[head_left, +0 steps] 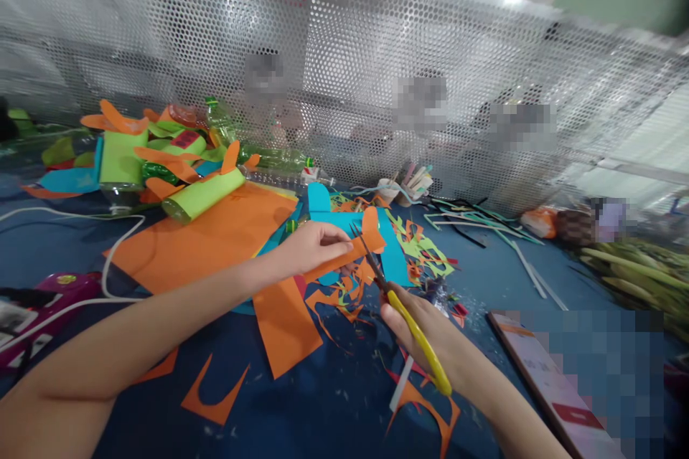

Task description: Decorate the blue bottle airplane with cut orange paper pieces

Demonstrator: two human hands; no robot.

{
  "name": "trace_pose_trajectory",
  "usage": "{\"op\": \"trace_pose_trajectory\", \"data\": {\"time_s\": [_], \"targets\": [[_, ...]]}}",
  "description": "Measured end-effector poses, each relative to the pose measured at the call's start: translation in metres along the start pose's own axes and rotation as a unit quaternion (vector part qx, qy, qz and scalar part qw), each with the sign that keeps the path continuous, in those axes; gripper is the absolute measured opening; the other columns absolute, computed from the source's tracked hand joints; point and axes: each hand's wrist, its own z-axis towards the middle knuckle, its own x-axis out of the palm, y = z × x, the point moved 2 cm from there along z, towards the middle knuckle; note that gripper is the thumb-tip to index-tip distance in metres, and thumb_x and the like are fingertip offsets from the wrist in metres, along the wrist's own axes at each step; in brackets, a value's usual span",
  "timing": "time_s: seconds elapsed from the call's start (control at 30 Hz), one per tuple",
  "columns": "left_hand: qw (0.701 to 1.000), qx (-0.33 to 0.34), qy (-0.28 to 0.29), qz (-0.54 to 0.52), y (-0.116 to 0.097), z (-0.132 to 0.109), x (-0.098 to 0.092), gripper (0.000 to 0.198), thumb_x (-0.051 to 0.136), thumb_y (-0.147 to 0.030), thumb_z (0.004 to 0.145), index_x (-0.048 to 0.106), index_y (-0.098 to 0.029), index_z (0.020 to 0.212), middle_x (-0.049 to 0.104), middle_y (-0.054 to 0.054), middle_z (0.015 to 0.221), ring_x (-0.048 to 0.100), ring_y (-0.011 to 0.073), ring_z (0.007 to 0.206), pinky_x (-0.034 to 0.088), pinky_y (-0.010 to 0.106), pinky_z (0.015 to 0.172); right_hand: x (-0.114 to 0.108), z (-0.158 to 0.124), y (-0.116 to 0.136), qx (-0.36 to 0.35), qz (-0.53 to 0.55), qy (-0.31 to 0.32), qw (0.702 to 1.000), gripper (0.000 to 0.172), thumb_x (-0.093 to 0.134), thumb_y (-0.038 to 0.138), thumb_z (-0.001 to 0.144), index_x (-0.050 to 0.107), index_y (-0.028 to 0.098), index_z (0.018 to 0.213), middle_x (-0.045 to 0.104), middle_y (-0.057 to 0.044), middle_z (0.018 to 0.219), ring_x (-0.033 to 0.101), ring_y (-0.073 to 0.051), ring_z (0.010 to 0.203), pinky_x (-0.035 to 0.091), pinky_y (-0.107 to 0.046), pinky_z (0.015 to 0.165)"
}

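Holding orange paper (372, 229) in L hand (309, 247), pinched btwn thumb & fingers, above the messy mid. of the tabletop (301, 423). Gripping yellow-handled scissors (414, 333) in R hand (441, 337), blades parted slightly, pointing up & away, right by the L fingertips. Can't tell for sure whether biting into paper yet or just alongside.

To cut well, turn the paper w/ L hand & keep R wrist steady, esp. round curves, rather than twisting the scissors. Feed deep toward the pivot for long, smooth strokes; save tips for tight corners. Keep L thumb out of the blade line (v. close now), & shift the pinch back before snipping near it. Hold paper taut w/o creasing: prob. thin enough to cut OK but liable to flop at narrow bits. Lift clear of the blue paper (398, 258) just beyond, to avoid nicking it by mistake. Push green scraps (430, 251) & any orange offcut (215, 410) aside, to avoid snags. Mind the phone (532, 358) near R forearm; elbow in. Leave big orange sheet (209, 240) & wrapped bottles (123, 158), over on the L, well out of it.
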Motion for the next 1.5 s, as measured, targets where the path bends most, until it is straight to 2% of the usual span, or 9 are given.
{"op": "trace_pose_trajectory", "data": {"time_s": [0.33, 0.57, 0.77, 0.97, 1.1, 1.2, 1.27, 1.4, 1.5], "targets": [[1.000, 0.016, 0.006, 0.026, -0.002, -0.001, 0.001, 0.016, 0.055, -0.026, 0.083, 0.066, -0.015, 0.077, 0.072, 0.005, 0.077, 0.068, 0.0163, 0.071, 0.054, 0.030, 0.071, 0.003, 0.001, -0.002, 0.037, 0.034, 0.026, 0.998, 0.033, 0.029, 0.044, 0.091, 0.050, 0.021, 0.081, 0.065, -0.006, 0.072, 0.063, -0.022, 0.064, 0.046, -0.032, 0.059], [0.999, 0.026, 0.012, 0.026, -0.002, 0.001, -0.001, 0.018, 0.055, -0.026, 0.084, 0.066, -0.013, 0.077, 0.072, 0.005, 0.075, 0.067, 0.0142, 0.069, 0.053, 0.028, 0.070, 0.006, 0.002, -0.005, 0.042, 0.037, 0.015, 0.998, 0.036, 0.028, 0.047, 0.089, 0.042, 0.021, 0.067, 0.055, -0.001, 0.059, 0.047, -0.014, 0.051, 0.037, -0.026, 0.049], [1.000, -0.007, 0.015, -0.016, 0.002, 0.001, -0.003, 0.018, 0.056, -0.029, 0.083, 0.063, -0.013, 0.080, 0.070, 0.005, 0.074, 0.067, 0.0151, 0.066, 0.054, 0.030, 0.068, 0.015, 0.004, -0.014, 0.061, 0.006, -0.008, 0.998, 0.047, 0.025, 0.057, 0.088, 0.033, 0.022, 0.057, 0.043, 0.002, 0.049, 0.039, -0.012, 0.045, 0.028, -0.024, 0.045], [0.995, 0.037, -0.069, 0.055, 0.011, 0.010, -0.014, 0.007, 0.057, -0.016, 0.077, 0.063, -0.013, 0.081, 0.067, 0.004, 0.084, 0.063, 0.0152, 0.083, 0.047, 0.032, 0.084, 0.014, 0.006, -0.028, 0.133, -0.113, 0.010, 0.985, 0.041, 0.041, 0.057, 0.084, 0.044, 0.022, 0.063, 0.053, -0.001, 0.052, 0.052, -0.017, 0.049, 0.029, -0.025, 0.047], [0.997, 0.047, -0.047, 0.033, 0.016, 0.014, -0.019, 0.018, 0.047, -0.004, 0.073, 0.061, -0.014, 0.072, 0.064, 0.001, 0.079, 0.059, 0.0131, 0.079, 0.045, 0.031, 0.083, 0.008, 0.002, -0.036, 0.170, -0.186, 0.052, 0.966, 0.032, 0.045, 0.049, 0.083, 0.055, 0.019, 0.079, 0.066, -0.009, 0.067, 0.063, -0.024, 0.060, 0.032, -0.028, 0.050], [0.995, 0.061, -0.071, 0.022, 0.011, 0.011, -0.022, 0.024, 0.042, 0.000, 0.067, 0.060, -0.016, 0.066, 0.059, 0.000, 0.077, 0.055, 0.0123, 0.081, 0.042, 0.029, 0.084, 0.007, -0.002, -0.038, 0.192, -0.202, 0.076, 0.957, 0.028, 0.047, 0.041, 0.083, 0.059, 0.017, 0.089, 0.069, -0.013, 0.076, 0.066, -0.028, 0.067, 0.036, -0.030, 0.052], [0.997, 0.048, -0.053, -0.043, 0.010, 0.009, -0.023, 0.023, 0.043, 0.000, 0.067, 0.060, -0.016, 0.066, 0.056, 0.000, 0.076, 0.053, 0.0112, 0.078, 0.042, 0.028, 0.082, 0.010, -0.003, -0.034, 0.193, -0.200, 0.090, 0.956, 0.028, 0.047, 0.038, 0.083, 0.061, 0.015, 0.092, 0.070, -0.013, 0.079, 0.067, -0.029, 0.071, 0.039, -0.031, 0.054], [0.978, 0.003, 0.034, -0.206, 0.015, 0.010, -0.020, 0.014, 0.047, -0.013, 0.076, 0.058, -0.015, 0.067, 0.055, 0.001, 0.073, 0.054, 0.0112, 0.073, 0.046, 0.028, 0.076, 0.023, -0.003, -0.017, 0.126, -0.131, 0.091, 0.979, 0.024, 0.047, 0.029, 0.085, 0.061, 0.016, 0.101, 0.070, -0.011, 0.089, 0.067, -0.025, 0.083, 0.047, -0.031, 0.066], [0.975, -0.048, 0.052, -0.212, 0.023, 0.012, -0.015, 0.026, 0.042, -0.025, 0.080, 0.059, -0.013, 0.063, 0.057, 0.003, 0.071, 0.055, 0.0119, 0.068, 0.047, 0.027, 0.069, 0.028, -0.001, -0.003, 0.117, -0.125, 0.097, 0.980, 0.022, 0.051, 0.023, 0.084, 0.062, 0.015, 0.102, 0.069, -0.011, 0.091, 0.065, -0.025, 0.087, 0.048, -0.033, 0.075]]}}
